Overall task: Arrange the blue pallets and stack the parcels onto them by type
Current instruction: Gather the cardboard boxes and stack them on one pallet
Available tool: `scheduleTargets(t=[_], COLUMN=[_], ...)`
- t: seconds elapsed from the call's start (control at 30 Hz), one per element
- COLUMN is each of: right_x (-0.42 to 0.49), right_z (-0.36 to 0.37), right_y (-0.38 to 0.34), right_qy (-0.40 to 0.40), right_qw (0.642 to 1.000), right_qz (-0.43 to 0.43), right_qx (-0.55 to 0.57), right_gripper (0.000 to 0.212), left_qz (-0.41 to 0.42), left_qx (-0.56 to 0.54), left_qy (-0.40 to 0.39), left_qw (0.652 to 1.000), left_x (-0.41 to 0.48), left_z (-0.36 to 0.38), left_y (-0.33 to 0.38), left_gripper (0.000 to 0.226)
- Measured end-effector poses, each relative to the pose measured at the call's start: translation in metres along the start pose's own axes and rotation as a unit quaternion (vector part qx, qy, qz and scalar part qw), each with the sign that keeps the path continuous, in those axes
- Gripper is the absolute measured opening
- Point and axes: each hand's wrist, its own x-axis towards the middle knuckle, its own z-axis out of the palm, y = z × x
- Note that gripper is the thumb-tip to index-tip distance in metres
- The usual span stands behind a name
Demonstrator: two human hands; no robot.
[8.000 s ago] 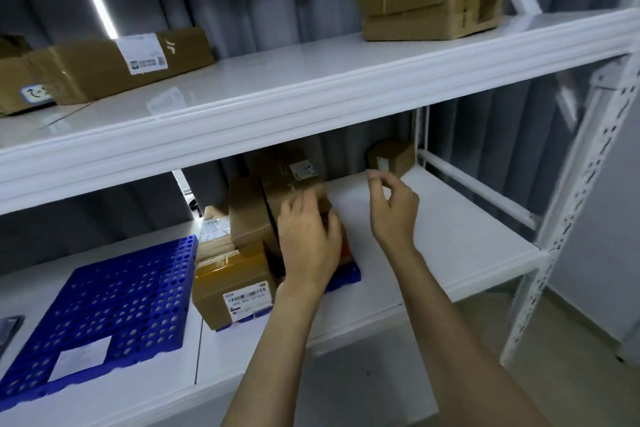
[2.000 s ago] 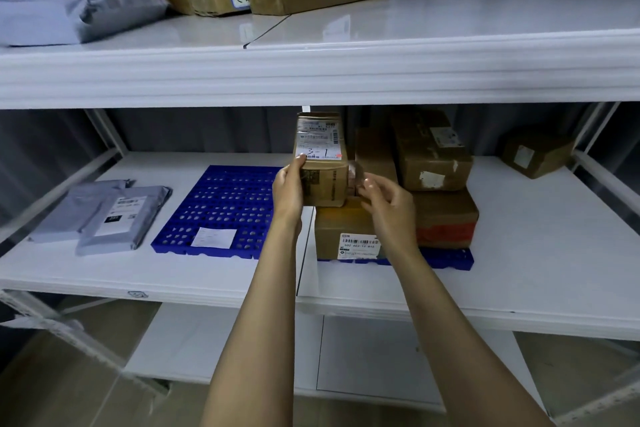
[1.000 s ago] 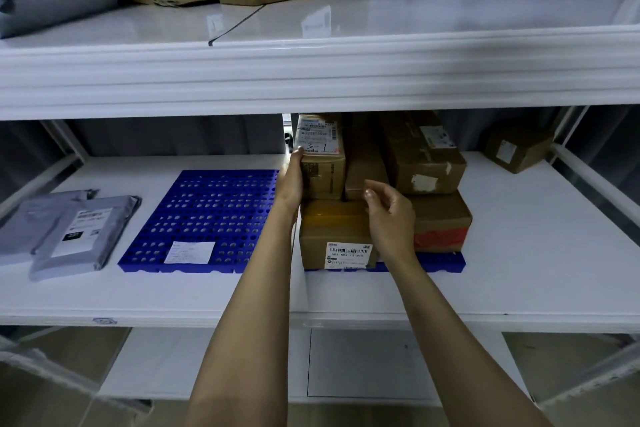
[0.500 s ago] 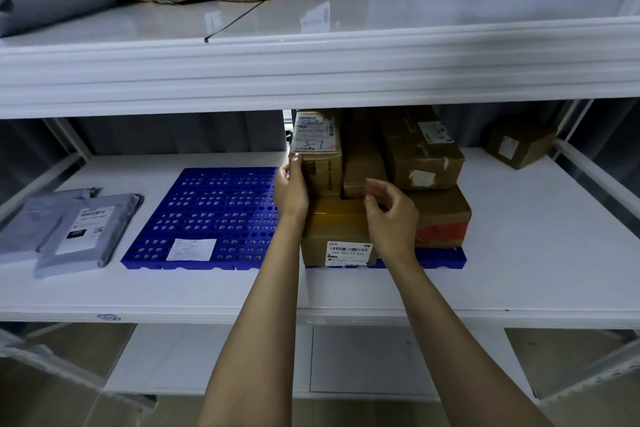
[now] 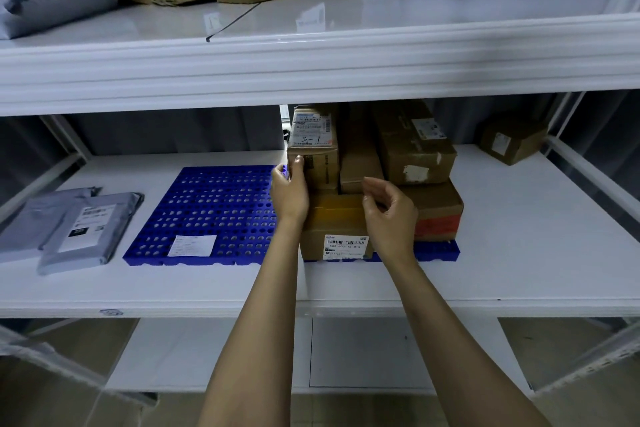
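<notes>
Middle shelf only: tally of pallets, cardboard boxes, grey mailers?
Blue pallets: 2
Cardboard boxes: 6 (5 stacked on the right pallet, 1 loose at far right)
Grey mailers: 2
Total: 10

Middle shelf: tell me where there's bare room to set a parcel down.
The left pallet is bare except for a paper slip. Open shelf lies between the box stack and the lone box, and along the front edge. The right pallet is crowded; grey bags fill the far left.
</notes>
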Motion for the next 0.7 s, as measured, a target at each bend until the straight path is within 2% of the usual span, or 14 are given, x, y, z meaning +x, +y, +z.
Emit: scheduleTargets(t=[0.23, 0.43, 0.7], right_x=[-0.026, -0.059, -0.095], right_z=[0.001, 0.007, 0.015], right_y=[-0.017, -0.041, -0.101], right_qy=[0.002, -0.002, 0.034], right_qw=[1.000, 0.997, 0.966], right_qz=[-0.028, -0.077, -0.254], right_qx=[0.006, 0.021, 0.037], right_gripper=[0.030, 0.033, 0.024], left_qz=[0.048, 0.128, 0.259], left_qx=[0.052, 0.060, 0.041], left_qy=[0.022, 0.016, 0.005], left_qw=[0.997, 0.990, 0.965], left_x=[-0.050, -0.108, -0.153], left_z=[-0.023, -0.052, -0.109], left_y=[-0.002, 0.011, 0.060], left_gripper=[0.059, 0.054, 0.044])
